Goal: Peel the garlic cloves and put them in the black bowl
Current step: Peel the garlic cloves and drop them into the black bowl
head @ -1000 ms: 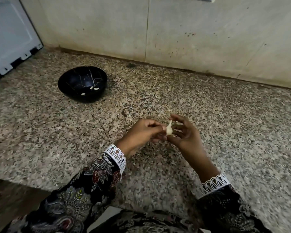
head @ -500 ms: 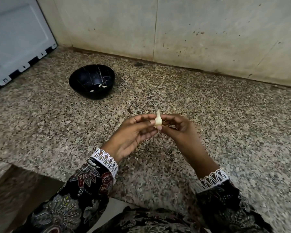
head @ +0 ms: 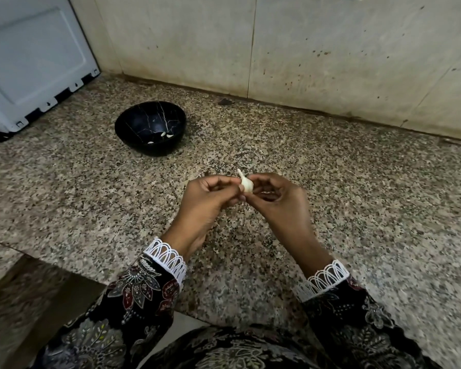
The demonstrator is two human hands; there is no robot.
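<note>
Garlic clove (head: 246, 183), small and pale with a thin pointed tail sticking up, sits pinched between our two hands above the speckled stone bench (head: 370, 209). Our left hand (head: 210, 201) curls its fingertips onto one side of the clove, and our right hand (head: 280, 201) closes thumb and fingers onto the other side, so both hands are clamped on the same clove and nearly touching each other.

Beyond the clove and to its left, well apart from it, the black bowl (head: 133, 121) rests on the bench. A few small pale pieces, which we take to be peeled cloves (head: 162, 134), lie inside it. Farther left of the bowl stands a white appliance panel (head: 32, 65), and a stained pale wall (head: 330, 49) rises behind the bowl.

We judge the clove to be very light, firm inside, with a dry, papery skin that tears easily. Once bare it may turn slick, so we would hold the plump body steady with one hand and pick at the skin from the pointed tail with the other. Whether any skin is already off, we cannot tell.
</note>
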